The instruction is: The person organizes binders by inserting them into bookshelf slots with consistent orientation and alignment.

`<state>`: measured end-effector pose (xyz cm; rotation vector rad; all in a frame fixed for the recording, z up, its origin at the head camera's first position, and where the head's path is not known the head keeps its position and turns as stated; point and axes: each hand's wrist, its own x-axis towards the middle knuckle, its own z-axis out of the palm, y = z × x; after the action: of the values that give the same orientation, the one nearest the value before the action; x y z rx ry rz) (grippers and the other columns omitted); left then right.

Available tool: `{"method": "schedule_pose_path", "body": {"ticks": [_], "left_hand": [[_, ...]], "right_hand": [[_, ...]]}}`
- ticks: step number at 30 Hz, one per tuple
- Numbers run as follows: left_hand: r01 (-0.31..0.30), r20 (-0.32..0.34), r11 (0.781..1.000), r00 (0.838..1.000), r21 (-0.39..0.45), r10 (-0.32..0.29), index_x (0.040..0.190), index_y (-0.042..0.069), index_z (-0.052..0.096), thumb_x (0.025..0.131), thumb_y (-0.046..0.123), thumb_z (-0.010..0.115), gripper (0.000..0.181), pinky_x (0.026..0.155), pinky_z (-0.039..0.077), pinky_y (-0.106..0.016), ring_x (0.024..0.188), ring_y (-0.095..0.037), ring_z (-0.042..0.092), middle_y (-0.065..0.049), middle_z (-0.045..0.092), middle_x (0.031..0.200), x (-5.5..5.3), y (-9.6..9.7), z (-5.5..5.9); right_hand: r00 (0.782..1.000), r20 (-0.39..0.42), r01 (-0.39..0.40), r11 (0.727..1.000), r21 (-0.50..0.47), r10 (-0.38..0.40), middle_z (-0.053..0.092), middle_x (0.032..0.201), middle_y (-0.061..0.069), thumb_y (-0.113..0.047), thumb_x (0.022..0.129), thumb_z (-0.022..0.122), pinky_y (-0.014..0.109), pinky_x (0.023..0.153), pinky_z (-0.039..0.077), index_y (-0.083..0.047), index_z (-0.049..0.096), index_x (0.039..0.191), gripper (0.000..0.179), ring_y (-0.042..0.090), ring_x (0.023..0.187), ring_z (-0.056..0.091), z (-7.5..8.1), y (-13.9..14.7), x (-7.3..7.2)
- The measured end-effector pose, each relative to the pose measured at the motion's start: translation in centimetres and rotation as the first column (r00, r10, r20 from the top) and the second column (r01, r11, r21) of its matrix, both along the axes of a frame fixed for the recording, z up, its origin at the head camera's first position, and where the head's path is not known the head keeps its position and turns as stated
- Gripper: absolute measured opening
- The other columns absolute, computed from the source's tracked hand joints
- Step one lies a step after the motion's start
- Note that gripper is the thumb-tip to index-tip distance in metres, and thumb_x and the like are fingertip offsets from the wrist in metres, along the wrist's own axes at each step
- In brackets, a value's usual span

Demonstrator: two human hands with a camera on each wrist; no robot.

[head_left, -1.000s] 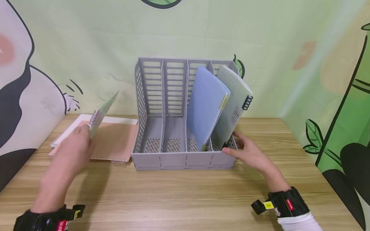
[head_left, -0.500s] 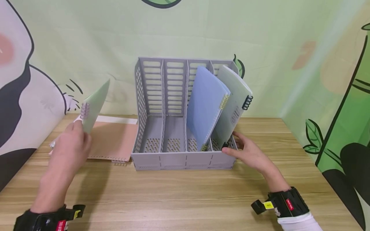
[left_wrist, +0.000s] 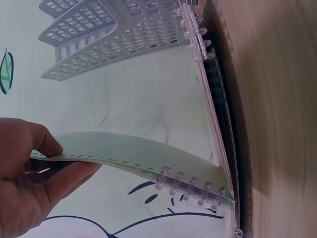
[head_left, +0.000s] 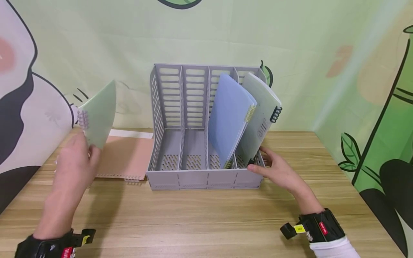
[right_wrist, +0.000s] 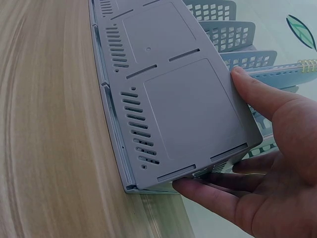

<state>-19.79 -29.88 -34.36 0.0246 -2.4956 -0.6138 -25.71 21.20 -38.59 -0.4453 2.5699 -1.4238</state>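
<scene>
My left hand (head_left: 75, 154) pinches a pale green spiral notebook (head_left: 100, 111) between thumb and fingers. In the left wrist view the notebook (left_wrist: 129, 148) bows slightly, its clear rings near the notebooks lying on the table. At the front right corner of the grey file organizer (head_left: 203, 180), my right hand (head_left: 277, 168) grips the wall, thumb on the front edge and fingers around the side, as the right wrist view of the organizer (right_wrist: 188, 109) shows. A blue notebook (head_left: 229, 118) leans in its third compartment from the left. Another pale green notebook (head_left: 259, 118) leans in the rightmost one.
Left of the organizer lies a pinkish-brown spiral notebook (head_left: 129, 154), with a white one (head_left: 130, 133) showing behind it. The wooden table (head_left: 200, 222) extends in front. A printed cloth backdrop (head_left: 206, 36) hangs behind.
My left hand has carried the green notebook leftward and turned it so more of its cover faces the head camera. My right hand stays on the organizer corner.
</scene>
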Motion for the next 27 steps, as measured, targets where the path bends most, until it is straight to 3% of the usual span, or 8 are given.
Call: {"method": "schedule_pose_path", "body": {"ticks": [5, 9, 14, 16, 20, 25, 26, 27], "left_hand": [[-0.010, -0.036, 1.000, 0.999, 0.022, 0.011, 0.111, -0.018, 0.053, 0.097, -0.001, 0.048, 0.022, 0.066, 0.051, -0.064, 0.083, -0.050, 0.057, -0.037, 0.058, 0.101, -0.04, 0.09, -0.04], [-0.009, -0.111, 0.999, 0.994, 0.035, 0.013, 0.110, -0.015, 0.056, 0.096, -0.004, 0.049, 0.019, 0.063, 0.048, -0.058, 0.078, -0.043, 0.054, -0.033, 0.060, 0.097, -0.16, 0.27, -0.14], [-0.003, -0.190, 0.999, 0.982, 0.043, 0.011, 0.113, -0.013, 0.059, 0.093, -0.006, 0.050, 0.022, 0.059, 0.044, -0.033, 0.077, -0.042, 0.059, -0.030, 0.062, 0.096, -0.32, 0.39, -0.17], [-0.003, -0.194, 0.999, 0.981, 0.050, 0.013, 0.114, -0.011, 0.060, 0.094, -0.005, 0.050, 0.023, 0.059, 0.039, -0.019, 0.079, -0.042, 0.061, -0.028, 0.063, 0.096, -0.29, 0.40, -0.13], [0.009, -0.195, 0.998, 0.981, 0.069, 0.005, 0.117, -0.009, 0.061, 0.095, -0.004, 0.050, 0.025, 0.063, 0.031, -0.003, 0.084, -0.044, 0.065, -0.027, 0.064, 0.101, -0.13, 0.58, 0.09], [0.036, -0.213, 0.995, 0.977, 0.090, -0.016, 0.121, -0.006, 0.062, 0.095, -0.005, 0.049, 0.029, 0.069, 0.031, 0.000, 0.090, -0.042, 0.067, -0.023, 0.066, 0.104, -0.01, 0.76, 0.39], [0.040, -0.217, 0.995, 0.976, 0.094, -0.018, 0.120, -0.006, 0.062, 0.095, -0.005, 0.049, 0.029, 0.071, 0.039, -0.003, 0.091, -0.042, 0.067, -0.024, 0.066, 0.105, 0.01, 0.78, 0.44], [0.040, -0.215, 0.994, 0.976, 0.100, -0.018, 0.120, -0.006, 0.062, 0.094, -0.006, 0.049, 0.029, 0.071, 0.040, -0.003, 0.092, -0.042, 0.067, -0.024, 0.067, 0.106, 0.01, 0.78, 0.47]], "right_hand": [[1.000, 0.006, -0.003, 1.000, -0.007, 0.003, 0.046, 0.148, 0.033, -0.032, 0.095, 0.076, 0.055, 0.099, 0.051, 0.001, 0.018, 0.162, 0.094, 0.046, 0.134, 0.048, -0.01, 0.01, 0.01], [1.000, 0.010, -0.004, 1.000, -0.012, 0.004, 0.046, 0.148, 0.032, -0.032, 0.095, 0.076, 0.055, 0.099, 0.051, 0.001, 0.019, 0.162, 0.094, 0.046, 0.134, 0.048, -0.03, 0.02, 0.01], [1.000, 0.012, -0.004, 1.000, -0.007, 0.004, 0.046, 0.148, 0.032, -0.033, 0.095, 0.075, 0.055, 0.098, 0.052, 0.001, 0.018, 0.162, 0.094, 0.046, 0.134, 0.048, -0.01, 0.00, 0.03], [1.000, 0.012, -0.002, 1.000, -0.002, 0.002, 0.046, 0.148, 0.032, -0.033, 0.095, 0.075, 0.055, 0.098, 0.052, 0.001, 0.018, 0.162, 0.094, 0.046, 0.134, 0.048, 0.01, -0.03, 0.05], [1.000, 0.014, 0.000, 1.000, 0.002, 0.000, 0.046, 0.148, 0.032, -0.034, 0.095, 0.075, 0.055, 0.098, 0.052, 0.001, 0.018, 0.162, 0.094, 0.046, 0.134, 0.048, 0.02, -0.07, 0.05], [1.000, 0.015, -0.001, 1.000, -0.004, 0.001, 0.046, 0.148, 0.032, -0.033, 0.095, 0.075, 0.056, 0.100, 0.050, 0.001, 0.018, 0.162, 0.094, 0.046, 0.135, 0.047, 0.02, -0.06, 0.04], [1.000, 0.016, -0.002, 1.000, -0.005, 0.002, 0.045, 0.148, 0.032, -0.033, 0.095, 0.075, 0.056, 0.100, 0.050, 0.001, 0.018, 0.162, 0.094, 0.046, 0.135, 0.047, 0.03, -0.05, 0.04], [1.000, 0.016, -0.004, 1.000, -0.007, 0.004, 0.046, 0.148, 0.032, -0.032, 0.095, 0.075, 0.056, 0.101, 0.049, 0.001, 0.018, 0.162, 0.094, 0.046, 0.135, 0.047, 0.02, -0.05, 0.04]]}}
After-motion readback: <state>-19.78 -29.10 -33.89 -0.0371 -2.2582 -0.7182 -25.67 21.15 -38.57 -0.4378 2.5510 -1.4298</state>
